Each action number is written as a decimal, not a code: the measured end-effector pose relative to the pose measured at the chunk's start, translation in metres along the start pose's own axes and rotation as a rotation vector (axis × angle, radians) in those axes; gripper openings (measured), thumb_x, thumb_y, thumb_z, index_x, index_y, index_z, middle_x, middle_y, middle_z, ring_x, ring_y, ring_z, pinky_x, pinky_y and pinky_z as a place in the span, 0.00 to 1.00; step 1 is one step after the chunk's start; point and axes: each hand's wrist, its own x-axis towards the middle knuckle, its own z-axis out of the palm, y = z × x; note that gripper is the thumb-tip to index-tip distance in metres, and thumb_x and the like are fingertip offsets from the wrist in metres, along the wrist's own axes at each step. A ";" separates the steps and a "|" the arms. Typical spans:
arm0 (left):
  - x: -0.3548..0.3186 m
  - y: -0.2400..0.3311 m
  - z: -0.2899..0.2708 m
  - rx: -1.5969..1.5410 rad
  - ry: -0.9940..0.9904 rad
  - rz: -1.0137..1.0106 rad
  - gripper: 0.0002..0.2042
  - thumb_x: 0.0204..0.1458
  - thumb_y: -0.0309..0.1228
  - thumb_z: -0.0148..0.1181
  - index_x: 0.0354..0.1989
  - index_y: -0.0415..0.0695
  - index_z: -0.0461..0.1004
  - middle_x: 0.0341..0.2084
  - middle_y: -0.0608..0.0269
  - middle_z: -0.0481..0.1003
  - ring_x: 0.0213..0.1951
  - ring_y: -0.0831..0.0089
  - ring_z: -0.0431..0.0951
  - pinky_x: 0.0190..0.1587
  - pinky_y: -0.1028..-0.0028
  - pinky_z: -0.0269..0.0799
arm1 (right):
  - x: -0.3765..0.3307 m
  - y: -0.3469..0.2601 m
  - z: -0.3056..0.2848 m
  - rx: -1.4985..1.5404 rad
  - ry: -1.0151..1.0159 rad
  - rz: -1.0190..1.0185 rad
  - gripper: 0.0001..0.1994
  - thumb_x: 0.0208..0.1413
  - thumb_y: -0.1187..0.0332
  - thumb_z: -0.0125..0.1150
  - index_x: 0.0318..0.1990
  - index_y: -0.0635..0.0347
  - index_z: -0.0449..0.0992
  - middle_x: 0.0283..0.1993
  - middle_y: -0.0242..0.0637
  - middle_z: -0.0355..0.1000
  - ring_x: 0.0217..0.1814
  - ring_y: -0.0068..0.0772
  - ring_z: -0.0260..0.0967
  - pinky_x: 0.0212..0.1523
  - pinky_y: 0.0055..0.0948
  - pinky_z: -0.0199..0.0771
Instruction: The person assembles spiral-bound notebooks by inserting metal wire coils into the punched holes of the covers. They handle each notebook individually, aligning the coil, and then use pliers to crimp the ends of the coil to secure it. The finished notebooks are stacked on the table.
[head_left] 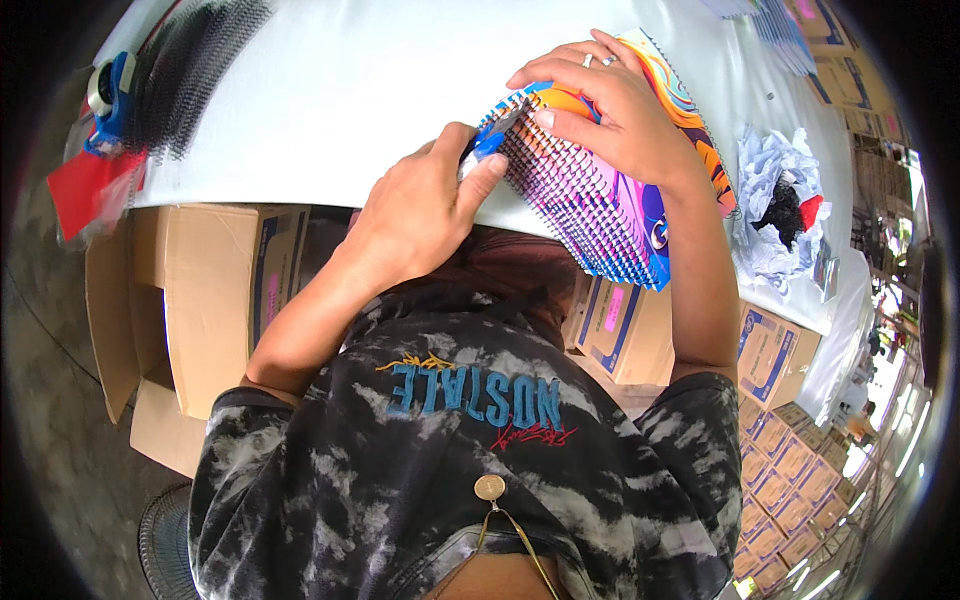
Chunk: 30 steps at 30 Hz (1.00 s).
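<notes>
A stack of spiral-bound notebooks (590,200) with colourful swirled covers lies tilted at the near edge of the white table, its rows of coils turned toward my left hand. My left hand (425,200) is closed around a blue-handled tool (487,143), which looks like pliers. The tool's dark tip rests at the coil ends near the stack's upper left corner. My right hand (620,110) lies over the top of the covers and grips the stack, thumb near the tool's tip and fingers over the far side. The tool's lower part is hidden in my left palm.
Loose black plastic coils (195,80) lie at the left of the white table (370,70). By them are a blue tape dispenser (118,95) and a red sheet (90,195). Crumpled paper (765,165) holding black scraps sits right. Cardboard boxes (205,290) stand below the table edge.
</notes>
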 end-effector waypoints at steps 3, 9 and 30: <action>0.004 -0.010 0.002 -0.037 -0.052 0.041 0.25 0.60 0.49 0.39 0.48 0.37 0.64 0.29 0.51 0.72 0.38 0.62 0.76 0.38 0.67 0.70 | 0.001 -0.007 -0.002 -0.046 0.019 0.002 0.18 0.39 0.57 0.65 0.42 0.47 0.74 0.43 0.29 0.72 0.50 0.33 0.64 0.65 0.40 0.39; 0.010 -0.024 0.000 -1.458 -0.611 -0.280 0.30 0.60 0.53 0.29 0.50 0.36 0.63 0.27 0.57 0.67 0.29 0.66 0.72 0.36 0.61 0.76 | 0.003 -0.008 -0.006 -0.108 -0.022 -0.050 0.19 0.41 0.63 0.64 0.45 0.48 0.73 0.44 0.30 0.71 0.54 0.32 0.63 0.66 0.45 0.39; 0.004 -0.027 0.004 -0.603 -0.280 -0.122 0.25 0.60 0.50 0.36 0.48 0.39 0.66 0.28 0.57 0.73 0.33 0.66 0.76 0.34 0.69 0.72 | 0.005 -0.015 -0.005 -0.102 -0.061 -0.011 0.20 0.37 0.65 0.65 0.43 0.49 0.72 0.44 0.32 0.71 0.55 0.38 0.62 0.65 0.46 0.41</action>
